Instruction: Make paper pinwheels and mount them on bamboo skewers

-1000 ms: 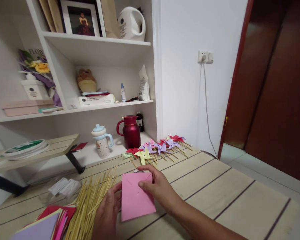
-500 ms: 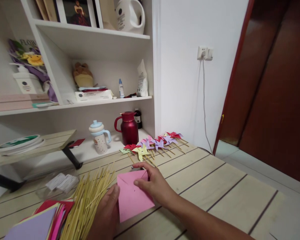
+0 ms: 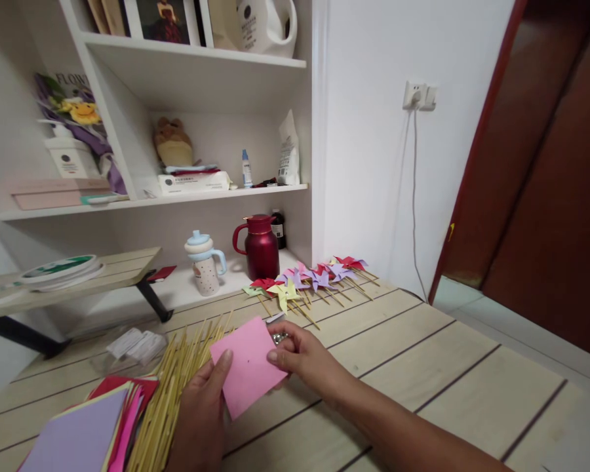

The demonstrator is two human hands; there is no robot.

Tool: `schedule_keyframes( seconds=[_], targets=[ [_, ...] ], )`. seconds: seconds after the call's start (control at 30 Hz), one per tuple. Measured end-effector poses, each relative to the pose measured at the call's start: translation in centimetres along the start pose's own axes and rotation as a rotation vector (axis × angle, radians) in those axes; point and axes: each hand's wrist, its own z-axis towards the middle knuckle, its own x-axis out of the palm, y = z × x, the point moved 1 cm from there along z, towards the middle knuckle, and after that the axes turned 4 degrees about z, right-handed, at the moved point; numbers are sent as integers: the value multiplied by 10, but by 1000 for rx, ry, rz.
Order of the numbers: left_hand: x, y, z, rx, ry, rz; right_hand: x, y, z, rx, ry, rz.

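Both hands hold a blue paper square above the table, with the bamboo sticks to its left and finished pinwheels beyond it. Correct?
Not quite: the paper square is pink, not blue, as the head view shows. The rest stands: left hand and right hand hold it, bamboo sticks to its left, pinwheels beyond.

Setting: a room in a home, used as a craft corner. Indicators:

- White shelves [image 3: 196, 59] hold household goods: a framed photo [image 3: 166, 16], a white jug [image 3: 265, 25], a plush toy [image 3: 173, 143], a bouquet [image 3: 81, 115] and a small bottle [image 3: 246, 168].
- A red flask [image 3: 260, 246] and a lidded cup [image 3: 205, 262] stand on the lowest shelf.
- A wall socket [image 3: 419, 96] with a plugged cable sits beside a dark red door [image 3: 545, 170] over a tiled floor [image 3: 496, 321].
- The plank surface [image 3: 423, 354] carries paper pinwheels [image 3: 314, 278], bamboo sticks [image 3: 177, 387] and coloured paper sheets [image 3: 78, 439].
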Motion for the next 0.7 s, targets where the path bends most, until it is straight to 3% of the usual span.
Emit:
schedule_keyframes(
  seconds=[0.17, 0.37, 0.47, 0.7],
  targets=[
    [5, -8, -8, 99, -2, 134, 1, -1, 1, -11, -46, 45],
    [-1, -10, -17, 349, -168, 527, -1, 6, 2, -53, -82, 36],
    [2, -9, -20, 298, -122, 518, -2, 9, 1, -46, -70, 3],
    [29, -25, -36, 140, 69, 230, -5, 2, 2, -48, 35, -72]
  ],
)
